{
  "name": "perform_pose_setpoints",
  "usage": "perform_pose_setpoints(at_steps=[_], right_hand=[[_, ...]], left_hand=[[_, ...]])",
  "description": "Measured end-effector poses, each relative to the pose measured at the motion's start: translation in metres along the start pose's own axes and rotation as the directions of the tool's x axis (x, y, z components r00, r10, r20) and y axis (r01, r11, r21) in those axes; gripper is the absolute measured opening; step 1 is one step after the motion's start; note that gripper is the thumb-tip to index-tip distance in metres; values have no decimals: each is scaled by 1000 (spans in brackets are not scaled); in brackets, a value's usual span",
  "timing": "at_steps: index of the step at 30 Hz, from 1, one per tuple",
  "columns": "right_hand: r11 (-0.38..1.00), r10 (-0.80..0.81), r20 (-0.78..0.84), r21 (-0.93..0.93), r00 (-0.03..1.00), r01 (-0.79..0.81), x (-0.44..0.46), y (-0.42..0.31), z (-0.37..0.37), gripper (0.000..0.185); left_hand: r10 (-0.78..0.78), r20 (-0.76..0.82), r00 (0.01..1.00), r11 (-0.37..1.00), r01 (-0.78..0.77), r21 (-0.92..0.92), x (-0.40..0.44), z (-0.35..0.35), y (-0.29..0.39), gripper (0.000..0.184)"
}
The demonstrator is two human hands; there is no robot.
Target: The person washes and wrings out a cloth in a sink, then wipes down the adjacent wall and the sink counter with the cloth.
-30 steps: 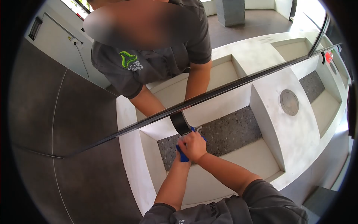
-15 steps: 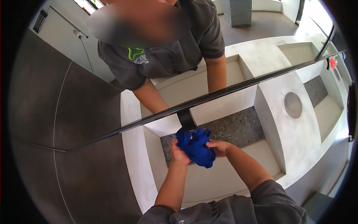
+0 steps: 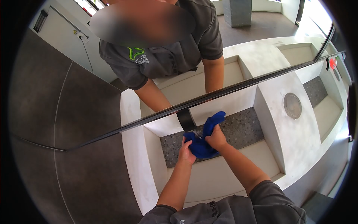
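A blue cloth (image 3: 201, 148) is spread between my two hands under a black faucet (image 3: 185, 120). Water shows just below the spout, over the cloth. My left hand (image 3: 187, 152) grips the cloth's left side, thumb on top. On the other side my right hand (image 3: 216, 138) holds it, and one end of the cloth sticks up past that hand. Both hands are above the basin, whose floor has a grey speckled strip (image 3: 238, 127) at the back.
A mirror with a dark lower edge (image 3: 231, 89) runs behind the basin and reflects a person in a grey shirt. To the right, a round metal lid (image 3: 292, 105) is set in the white counter (image 3: 270, 99). A second basin (image 3: 326, 115) lies beyond it.
The hands were clasped together around the cloth, then moved apart as it bunched up between them. Now it is opened wider, with its right end raised, and my right hand is higher.
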State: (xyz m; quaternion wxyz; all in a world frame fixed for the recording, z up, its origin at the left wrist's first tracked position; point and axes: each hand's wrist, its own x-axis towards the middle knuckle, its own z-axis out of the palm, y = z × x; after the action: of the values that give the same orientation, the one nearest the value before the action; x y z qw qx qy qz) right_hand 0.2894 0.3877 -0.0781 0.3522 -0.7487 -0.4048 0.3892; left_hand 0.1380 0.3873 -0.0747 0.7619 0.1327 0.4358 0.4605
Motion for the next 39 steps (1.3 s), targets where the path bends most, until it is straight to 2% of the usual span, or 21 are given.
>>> perform_pose_setpoints(at_steps=[1,3,6,12,13,14,15,16,17,21,22,23,24,25,26,27,29,30,31,37,39], right_hand=[[1000,-1,-1,-6,1000,1,-3,-3,1,45],[876,-436,78,-190,896,443,-16,-5,8,45],[805,-436,279,-304,856,509,-53,-36,6,39],[588,-723,210,-312,658,746,-87,-47,21,36],[558,-682,245,-435,689,707,-72,-50,20,26],[651,-572,203,-476,795,591,-46,-47,22,33],[900,-304,-81,-351,949,259,-20,-41,31,32],[917,-222,-75,-355,972,183,5,-39,25,29],[929,-230,22,-294,973,226,7,-40,15,23],[953,-248,-48,-189,968,235,-19,-65,10,19],[950,-263,-12,-178,965,257,-25,-66,11,16],[843,-482,31,-255,876,473,-33,-53,21,17],[767,-597,163,-171,785,619,-53,-48,26,20],[677,-680,235,-164,695,718,-79,-56,25,21],[705,-634,273,-179,723,686,-87,-66,22,19],[730,-587,313,-194,746,656,-90,-71,19,19],[873,-342,157,-311,926,376,-49,-59,25,28],[841,-392,22,-397,920,368,-24,-37,40,26],[877,-351,15,-346,936,334,-18,-52,17,24],[969,-178,10,-171,984,178,-20,-41,11,24],[843,-513,-44,-212,857,494,-48,-40,14,29]], left_hand=[[-1,2,1000,1000,1,-6,1,3,0,47],[-60,58,996,982,70,-174,2,8,2,49],[-252,213,944,940,291,-177,16,-7,2,66],[-275,438,856,886,402,-230,19,-15,-5,57],[-270,520,810,815,480,-324,20,-20,-19,49],[27,431,902,941,123,-316,20,-23,-46,47],[-269,59,961,955,274,-115,-1,18,-21,44],[-268,-15,963,961,266,-81,-10,35,-17,43],[-268,-95,959,963,265,-37,-17,39,-16,42],[-231,74,970,972,234,-36,-4,14,-16,45],[-251,100,963,947,266,-181,-6,15,-11,45],[-251,102,962,947,266,-177,5,0,-8,45],[-225,534,815,909,372,-186,22,-27,-6,46],[-132,855,501,869,474,-144,32,-44,0,49],[-303,577,759,911,409,-59,22,-35,20,55],[-304,577,758,909,413,-63,25,-39,5,55],[17,439,898,979,75,-192,34,-51,-37,53],[-229,61,972,966,234,-112,-6,13,-9,42],[-274,-34,961,961,272,-41,-20,22,-9,37],[-201,25,979,978,200,62,-25,24,-7,45],[-218,330,918,927,300,-224,-6,9,-2,47]])
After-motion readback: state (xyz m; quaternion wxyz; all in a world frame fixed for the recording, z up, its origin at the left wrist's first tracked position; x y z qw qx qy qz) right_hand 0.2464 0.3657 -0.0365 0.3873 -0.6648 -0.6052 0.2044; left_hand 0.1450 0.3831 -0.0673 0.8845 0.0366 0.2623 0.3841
